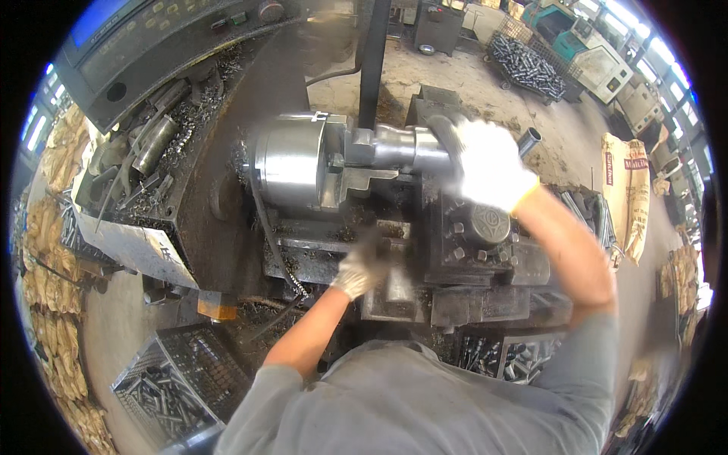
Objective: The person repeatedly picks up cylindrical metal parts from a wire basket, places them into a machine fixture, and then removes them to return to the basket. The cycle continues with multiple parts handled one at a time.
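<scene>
A shiny steel lathe chuck (290, 168) stands in front of me with its stepped jaws toward the right. Between the jaws sits a stepped steel shaft (406, 148), lying level and pointing right. My right hand (485, 163), in a white glove blurred by motion, is wrapped over the shaft's right end. Below the chuck, my left hand (364, 269), in a glove with dark fingers, reaches low over the lathe's slide (398, 280). Its fingers are smeared, so what they touch is unclear. Under my right wrist is the dark tool post (485, 227) with several bolts.
A chip-covered ledge (159, 144) with loose metal pieces lies left of the chuck. Crates of metal parts (163, 394) stand low at left, and another bin (523, 360) sits below the slide. A dark upright post (373, 68) rises behind the chuck. Paper sacks (626, 189) stand at right.
</scene>
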{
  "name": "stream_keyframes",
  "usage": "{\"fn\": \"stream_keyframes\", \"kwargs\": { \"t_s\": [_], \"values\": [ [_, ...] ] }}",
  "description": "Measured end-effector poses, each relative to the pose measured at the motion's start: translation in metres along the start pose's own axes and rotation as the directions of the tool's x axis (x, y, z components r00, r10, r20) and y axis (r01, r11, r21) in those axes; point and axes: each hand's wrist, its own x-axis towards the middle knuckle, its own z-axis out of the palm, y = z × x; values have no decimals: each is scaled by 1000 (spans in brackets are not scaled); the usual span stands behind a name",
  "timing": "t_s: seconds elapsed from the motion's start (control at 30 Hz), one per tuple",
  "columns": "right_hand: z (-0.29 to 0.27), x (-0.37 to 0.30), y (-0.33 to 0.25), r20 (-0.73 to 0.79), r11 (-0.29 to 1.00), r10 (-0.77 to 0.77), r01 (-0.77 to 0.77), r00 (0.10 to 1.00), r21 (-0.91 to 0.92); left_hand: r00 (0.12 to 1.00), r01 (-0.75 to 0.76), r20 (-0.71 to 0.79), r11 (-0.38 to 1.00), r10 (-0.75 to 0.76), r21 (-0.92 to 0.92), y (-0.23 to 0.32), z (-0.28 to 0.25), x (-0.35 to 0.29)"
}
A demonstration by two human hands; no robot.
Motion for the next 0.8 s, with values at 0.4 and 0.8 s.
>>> {"fn": "stream_keyframes", "kwargs": {
  "t_s": [0.4, 0.8],
  "values": [
    [162, 73, 66, 540, 887, -212, -72, 815, 456, 459, -333, -627, 532, -630, -779, -255, -38, -196],
    [167, 95, 46, 459, 834, -221, -77, 861, 547, 631, -424, -553, 355, -544, -833, -332, -128, -238]
  ]
}}
